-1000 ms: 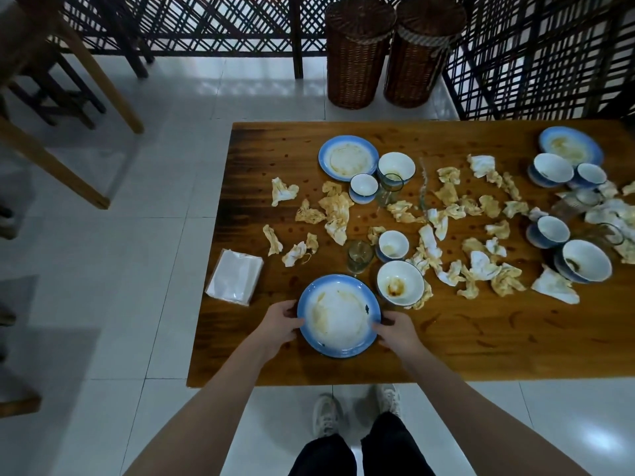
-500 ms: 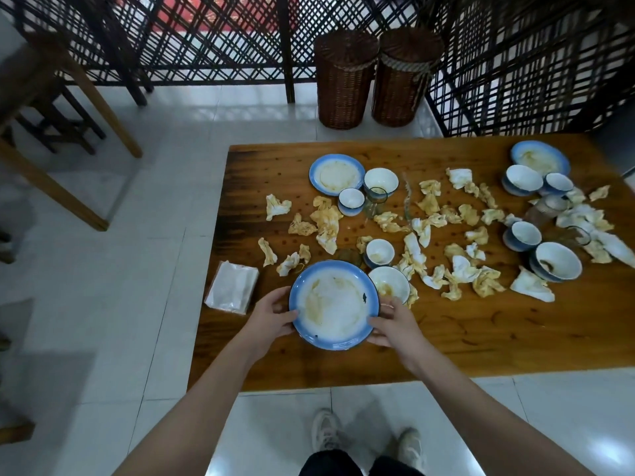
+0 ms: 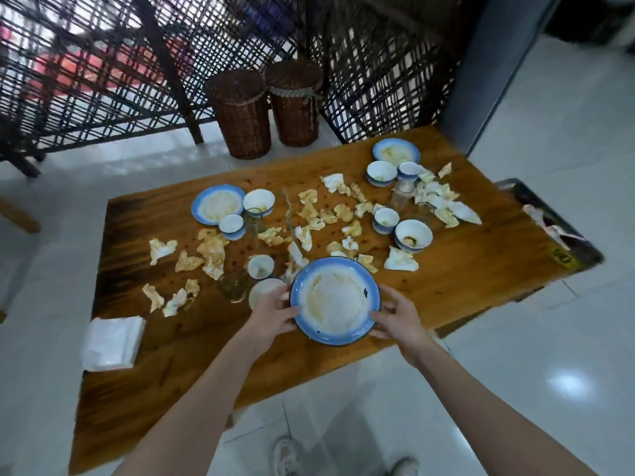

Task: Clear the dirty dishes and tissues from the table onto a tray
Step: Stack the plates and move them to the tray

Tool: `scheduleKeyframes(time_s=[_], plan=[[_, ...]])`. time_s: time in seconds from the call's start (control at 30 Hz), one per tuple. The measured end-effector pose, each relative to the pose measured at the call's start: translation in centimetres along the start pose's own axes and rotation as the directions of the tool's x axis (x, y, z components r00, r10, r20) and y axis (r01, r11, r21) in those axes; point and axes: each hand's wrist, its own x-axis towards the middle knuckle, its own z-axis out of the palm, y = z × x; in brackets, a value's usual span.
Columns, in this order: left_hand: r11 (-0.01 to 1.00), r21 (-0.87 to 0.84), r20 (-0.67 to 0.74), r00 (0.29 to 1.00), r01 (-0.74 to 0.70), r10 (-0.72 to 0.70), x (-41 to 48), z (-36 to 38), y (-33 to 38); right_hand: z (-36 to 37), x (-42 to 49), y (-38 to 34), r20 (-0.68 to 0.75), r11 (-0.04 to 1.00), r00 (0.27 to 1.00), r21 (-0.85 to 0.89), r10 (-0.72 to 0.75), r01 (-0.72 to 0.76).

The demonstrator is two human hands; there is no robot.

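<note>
Early going in this clear-up, by the look of it: nearly everything is yet to be moved. The plate (image 3: pixel 335 300), blue-rimmed and smeared with yellowish leftovers, is the one item in hand, up off the table (image 3: pixel 464 280) as best I can judge, over its near edge. The tray (image 3: pixel 522 190) sits well off to the right of the plate, past the end of the table, with something pale in it that is too blurred to name. Beyond the plate there is plenty left: crumpled tissues (image 3: pixel 213 250) scattered from far left to far right, a second plate (image 3: pixel 220 204) off to the far left with a bowl (image 3: pixel 259 201) touching it, and a third plate (image 3: pixel 397 152) far beyond on the right among more bowls and cups. Just left of the plate, a small bowl (image 3: pixel 266 292) and a glass (image 3: pixel 235 286) stand close together, and further left a wrapped tissue pack (image 3: pixel 113 341) lies at the table's corner. Now the hands: the left hand (image 3: pixel 271 312) grasps the plate's left rim, fingers tucked under and thumb on top. The right hand (image 3: pixel 395 317) takes the right rim, fingers curved round the edge. Both arms reach forward, a two-handed carry grip. The plate looks level enough, and my read is that it heads right for the tray.
</note>
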Motion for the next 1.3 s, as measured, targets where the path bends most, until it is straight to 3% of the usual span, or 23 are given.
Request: scheduleKeyframes(time_s=[0.1, 0.57, 1.0, 1.3], plan=[[1.0, -0.031, 0.028, 1.0, 0.0, 0.001, 0.9, 5.9, 0.4, -5.9, 0.0, 0.2, -0.063, 0.999, 0.998, 0.033, -0.009, 0.011], [0.985, 0.17, 0.141, 0.99, -0.021, -0.004, 3.5, 31.5, 3.8, -30.2, -0.4, -0.3, -0.238, 0.984, 0.969, 0.145, -0.072, 0.108], [0.952, 0.285, 0.269, 0.963, -0.112, 0.033, 8.8, 49.1, 8.3, -44.7, 3.4, -2.5, -0.455, 0.965, 0.89, 0.217, -0.036, 0.149], [0.951, 0.289, 0.3, 0.954, -0.113, 0.022, 17.0, 59.8, 13.0, -54.4, 11.0, -7.0, -0.502, 0.967, 0.865, 0.228, 0.019, 0.111]])
